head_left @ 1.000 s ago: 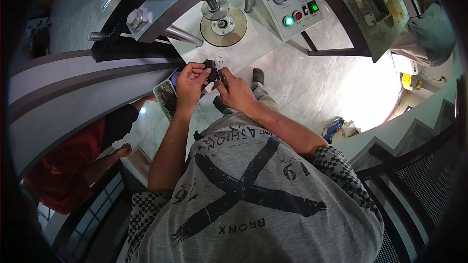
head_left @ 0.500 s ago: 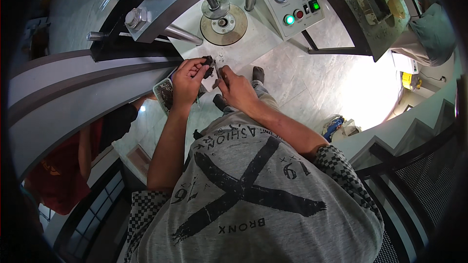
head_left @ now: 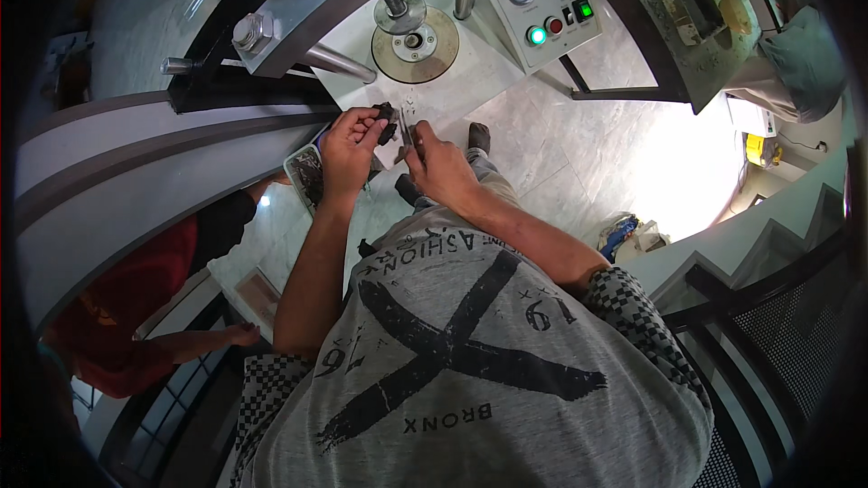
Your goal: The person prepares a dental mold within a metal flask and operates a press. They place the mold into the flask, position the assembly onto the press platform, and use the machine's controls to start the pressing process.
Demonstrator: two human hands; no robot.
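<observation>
My left hand pinches a small, dark, lumpy piece between thumb and fingers above the near corner of the white worktop. Close to its right side, my right hand is closed round a thin metal tool. The tool's narrow end points away from me beside the piece; whether they touch I cannot tell, nor its exact kind. Small dark crumbs lie on the worktop just beyond. Below my left wrist is a pale-rimmed tray holding dark bits, partly hidden by my forearm.
Past my hands stands a press with a round metal plate and steel posts. A control box with a gauge and lit buttons is at its right. Another person in a dark red shirt is at left; someone's trouser leg shows far right.
My hands stay almost in place, with only a slight shift of the metal tool. At left, the other person has moved, and their forearm and hand now reach rightward.
</observation>
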